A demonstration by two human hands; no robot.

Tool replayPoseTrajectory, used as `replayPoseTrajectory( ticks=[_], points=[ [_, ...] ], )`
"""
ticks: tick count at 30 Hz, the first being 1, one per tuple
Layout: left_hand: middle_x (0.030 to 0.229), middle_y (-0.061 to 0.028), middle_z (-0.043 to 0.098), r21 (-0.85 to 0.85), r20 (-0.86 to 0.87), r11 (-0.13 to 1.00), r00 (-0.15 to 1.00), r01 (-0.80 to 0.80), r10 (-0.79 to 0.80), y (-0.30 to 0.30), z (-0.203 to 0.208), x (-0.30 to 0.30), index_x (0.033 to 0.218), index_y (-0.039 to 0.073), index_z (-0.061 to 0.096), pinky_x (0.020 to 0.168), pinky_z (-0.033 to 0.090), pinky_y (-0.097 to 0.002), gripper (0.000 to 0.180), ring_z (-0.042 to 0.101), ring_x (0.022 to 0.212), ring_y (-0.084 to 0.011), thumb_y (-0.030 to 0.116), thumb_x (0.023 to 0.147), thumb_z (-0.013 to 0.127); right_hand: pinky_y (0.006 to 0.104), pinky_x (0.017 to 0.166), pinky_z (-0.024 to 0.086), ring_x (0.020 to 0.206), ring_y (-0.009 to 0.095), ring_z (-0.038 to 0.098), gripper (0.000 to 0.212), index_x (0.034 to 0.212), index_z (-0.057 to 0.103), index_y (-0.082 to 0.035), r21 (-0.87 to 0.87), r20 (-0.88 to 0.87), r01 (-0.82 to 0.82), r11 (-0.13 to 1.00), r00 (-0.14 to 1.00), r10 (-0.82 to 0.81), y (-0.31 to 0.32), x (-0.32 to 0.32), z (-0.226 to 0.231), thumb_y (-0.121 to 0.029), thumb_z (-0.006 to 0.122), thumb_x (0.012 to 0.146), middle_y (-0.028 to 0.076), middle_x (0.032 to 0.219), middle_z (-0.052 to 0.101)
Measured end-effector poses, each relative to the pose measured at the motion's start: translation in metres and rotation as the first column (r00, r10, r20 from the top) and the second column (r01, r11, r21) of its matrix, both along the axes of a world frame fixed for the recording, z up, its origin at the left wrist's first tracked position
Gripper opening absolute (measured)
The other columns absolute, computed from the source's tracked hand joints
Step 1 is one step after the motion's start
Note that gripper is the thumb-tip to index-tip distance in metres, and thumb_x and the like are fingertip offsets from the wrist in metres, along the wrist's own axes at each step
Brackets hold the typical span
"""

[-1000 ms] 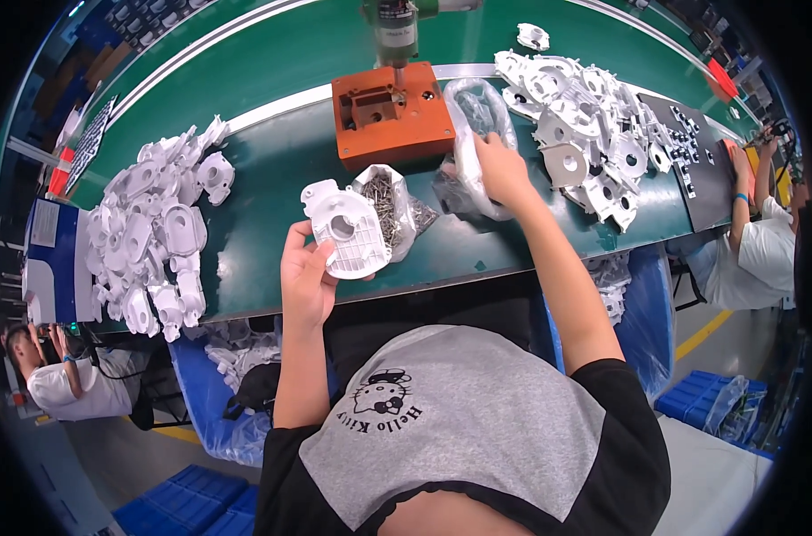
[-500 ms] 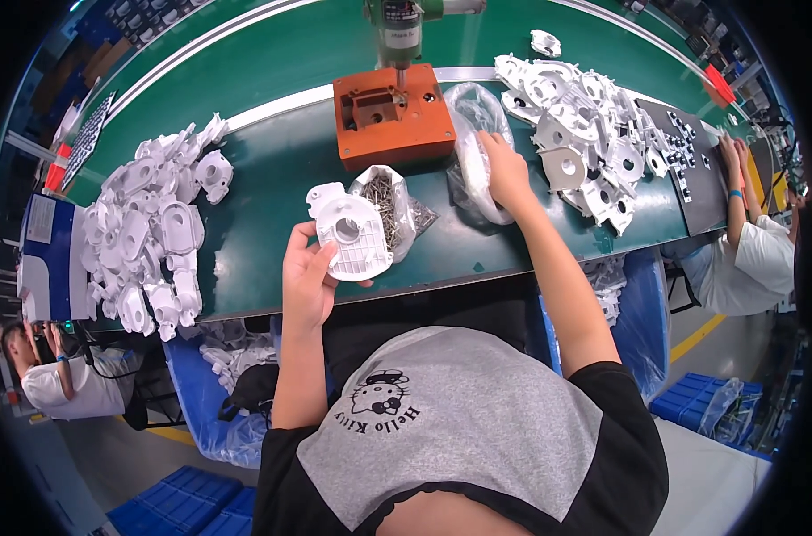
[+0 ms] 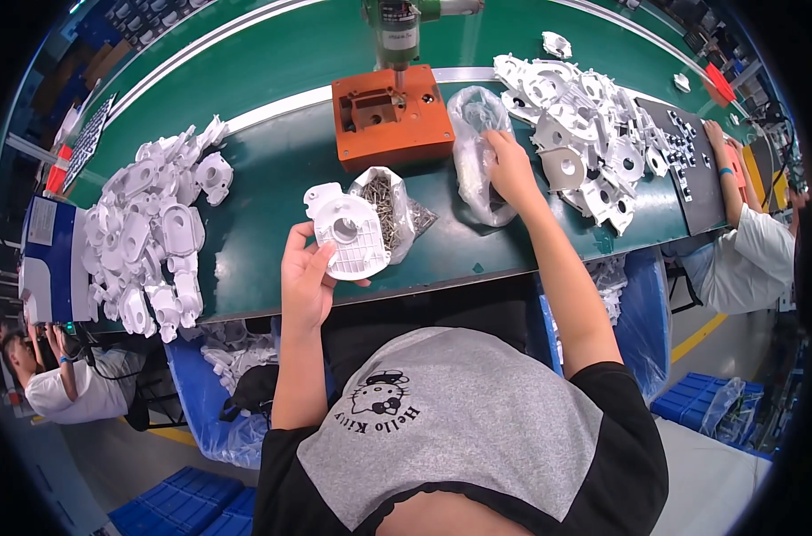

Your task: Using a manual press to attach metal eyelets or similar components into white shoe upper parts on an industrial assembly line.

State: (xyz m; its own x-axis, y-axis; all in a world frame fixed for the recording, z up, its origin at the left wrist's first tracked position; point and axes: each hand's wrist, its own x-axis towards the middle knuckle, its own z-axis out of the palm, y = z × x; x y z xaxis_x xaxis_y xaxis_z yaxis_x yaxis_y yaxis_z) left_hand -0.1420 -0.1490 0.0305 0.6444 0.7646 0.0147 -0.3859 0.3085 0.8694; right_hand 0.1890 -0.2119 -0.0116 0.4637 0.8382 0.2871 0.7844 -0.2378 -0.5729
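Note:
A white plastic housing [image 3: 359, 255] with a round hole and a ribbed grid is held up in my left hand [image 3: 306, 272], the thumb on its face and the fingers behind. Just past it stands an open bag of screws [image 3: 381, 201], some lying in its clear side. My right hand [image 3: 513, 174] is at the mouth of a clear plastic bag [image 3: 484, 107] holding small whitish pieces. Its fingers are curled together, and anything between the fingertips is too small or hidden to make out.
An orange block fixture [image 3: 393, 134] sits under a green press tool [image 3: 397, 36]. White housings are heaped in a left pile [image 3: 133, 232] and a right pile [image 3: 567, 125]. Small black parts lie on a dark board [image 3: 692, 188] by a co-worker's arm [image 3: 726, 170].
My right hand has drawn back slightly from inside the bag, showing more of its fingers. My left hand barely moves. A white part now shows on the far-right belt; the right co-worker's arm has shifted.

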Motion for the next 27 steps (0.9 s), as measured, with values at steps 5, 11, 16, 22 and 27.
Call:
replayPoseTrajectory(
  ticks=[5,11,16,22,27],
  points=[
    [0.106,-0.0217,0.061,0.024,-0.003,1.0,1.0,-0.008,0.008,0.003,0.001,0.001,0.117,-0.002,0.035,0.06,0.06,-0.0395,0.031,0.068,0.085,-0.0293,0.01,0.093,0.05,0.0383,0.083,0.046,0.097,0.035,0.057,0.045,0.12,0.052,-0.004,0.142,-0.097,-0.007,0.99,0.995,0.02,-0.01,-0.007,0.004,0.0,0.058,0.076,0.016,0.108,0.056],
    [0.106,-0.0207,0.061,0.081,-0.023,0.996,0.999,-0.041,0.043,0.006,0.003,0.002,0.117,-0.002,0.035,0.066,0.059,-0.0368,0.03,0.067,0.085,-0.0256,0.007,0.093,0.05,0.0396,0.078,0.048,0.09,0.034,0.058,0.045,0.114,0.054,-0.006,-0.009,0.12,0.095,0.995,0.988,-0.093,-0.027,-0.03,0.005,-0.013,0.068,0.072,0.013,0.106,0.054],
    [0.106,-0.0146,0.063,0.436,-0.194,0.892,0.956,-0.116,0.219,0.019,0.023,0.005,0.116,-0.004,0.043,0.079,0.048,-0.0266,0.029,0.061,0.092,-0.0139,0.003,0.09,0.056,0.0404,0.074,0.049,0.088,0.033,0.06,0.037,0.106,0.058,-0.007,0.006,0.161,-0.013,1.0,0.987,0.012,-0.031,-0.029,-0.007,-0.018,0.068,0.073,0.011,0.104,0.055],
    [0.096,-0.01,0.067,0.889,-0.301,0.457,0.784,0.025,0.543,0.056,0.057,0.039,0.111,0.004,0.055,0.072,0.048,-0.0286,0.027,0.065,0.083,-0.0177,0.006,0.085,0.062,0.0383,0.069,0.05,0.078,0.031,0.062,0.029,0.103,0.06,-0.007,0.088,0.133,-0.003,0.996,0.991,-0.008,-0.03,-0.024,-0.014,-0.013,0.065,0.076,0.01,0.095,0.059],
    [0.09,-0.0086,0.066,0.953,-0.21,-0.002,0.666,0.303,0.716,0.105,0.044,0.089,0.107,0.012,0.058,0.068,0.049,-0.0373,0.028,0.063,0.078,-0.0278,0.007,0.079,0.063,0.0346,0.066,0.05,0.073,0.028,0.063,0.019,0.096,0.062,-0.005,0.21,0.079,0.004,0.978,0.997,-0.021,-0.029,-0.023,-0.018,-0.01,0.062,0.077,0.01,0.087,0.061]
  ],
)
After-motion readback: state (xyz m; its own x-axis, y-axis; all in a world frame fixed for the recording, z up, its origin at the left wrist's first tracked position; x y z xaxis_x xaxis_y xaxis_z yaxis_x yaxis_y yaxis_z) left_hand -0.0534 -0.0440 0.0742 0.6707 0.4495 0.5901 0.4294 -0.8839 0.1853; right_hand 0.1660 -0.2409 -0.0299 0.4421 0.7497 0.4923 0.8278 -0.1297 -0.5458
